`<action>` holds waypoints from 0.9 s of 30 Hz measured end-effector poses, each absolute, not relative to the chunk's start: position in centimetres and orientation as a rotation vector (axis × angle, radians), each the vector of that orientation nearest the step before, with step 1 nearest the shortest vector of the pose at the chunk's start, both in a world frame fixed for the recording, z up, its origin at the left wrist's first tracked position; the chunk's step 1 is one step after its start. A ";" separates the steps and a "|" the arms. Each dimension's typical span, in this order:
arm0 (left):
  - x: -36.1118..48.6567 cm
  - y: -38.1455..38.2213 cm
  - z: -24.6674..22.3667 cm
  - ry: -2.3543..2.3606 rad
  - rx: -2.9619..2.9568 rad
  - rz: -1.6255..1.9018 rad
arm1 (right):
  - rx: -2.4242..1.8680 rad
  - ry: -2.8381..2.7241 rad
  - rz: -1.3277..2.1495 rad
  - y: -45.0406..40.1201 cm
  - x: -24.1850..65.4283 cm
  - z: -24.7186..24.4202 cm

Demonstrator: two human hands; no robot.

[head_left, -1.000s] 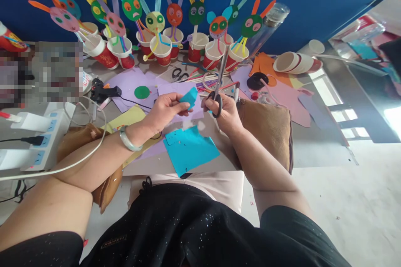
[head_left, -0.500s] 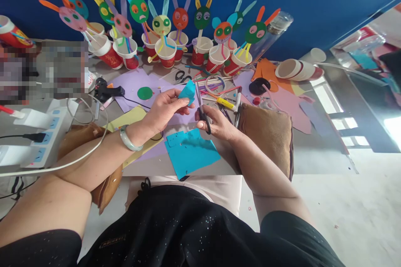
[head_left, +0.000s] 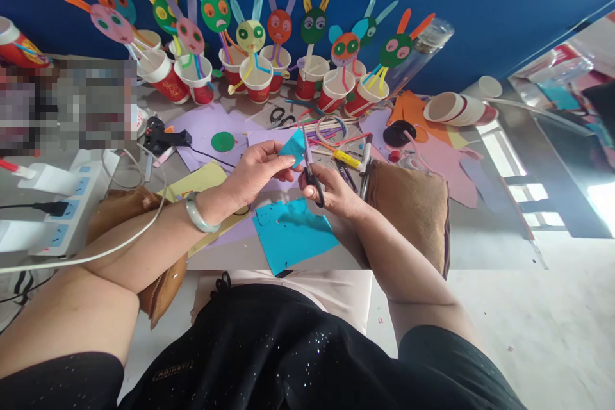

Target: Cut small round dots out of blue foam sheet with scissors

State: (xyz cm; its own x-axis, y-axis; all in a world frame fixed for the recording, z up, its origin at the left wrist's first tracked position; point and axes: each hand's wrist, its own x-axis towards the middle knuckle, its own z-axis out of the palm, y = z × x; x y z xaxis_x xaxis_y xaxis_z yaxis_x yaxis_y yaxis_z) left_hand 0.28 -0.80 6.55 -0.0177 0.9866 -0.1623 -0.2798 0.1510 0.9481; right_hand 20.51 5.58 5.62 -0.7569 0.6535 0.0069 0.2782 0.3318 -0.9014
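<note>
- Landmark: the large blue sheet [head_left: 298, 243], flat near the front edge of the table [head_left: 480, 234].
- Left hand [head_left: 262, 170], just beyond the sheet's far edge, pinches a small blue piece [head_left: 291, 146] between thumb and fingers, clear of the tabletop.
- Right hand [head_left: 334, 191], beyond the sheet's far right corner, grips the scissors [head_left: 315, 182], blades pointing away from the body, beside the piece. Hands are close; whether the 2 touch, cannot tell. Blade gap too small to read.
- Main risk, my judgement: a nicked left finger, since the pinch sits so near the blades.
- Second: a ragged or skewed edge, if the small piece bends or turns in the grip; only 1 hand steadies it.
- Third: a snag. White cable [head_left: 163, 186], left of the sheet, passes across the left forearm in view; contact uncertain. A sharp pull could drag it.
- Lesser: a dropped offcut could get lost among the straws [head_left: 331, 123] beyond the sheet.
</note>
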 end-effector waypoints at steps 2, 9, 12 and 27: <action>0.3 -0.8 6.7 1.105 0.862 1.236 | -0.822 -2.231 1.405 5.6 20.5 5.6; 0.3 -0.8 6.5 1.080 0.871 1.242 | -0.823 -2.220 1.418 5.6 20.5 5.5; 0.3 -0.8 6.4 1.077 0.874 1.246 | -0.816 -2.212 1.426 5.6 20.5 5.5; 0.1 -0.7 6.0 1.084 0.917 1.289 | -0.826 -2.231 1.447 5.6 20.5 5.5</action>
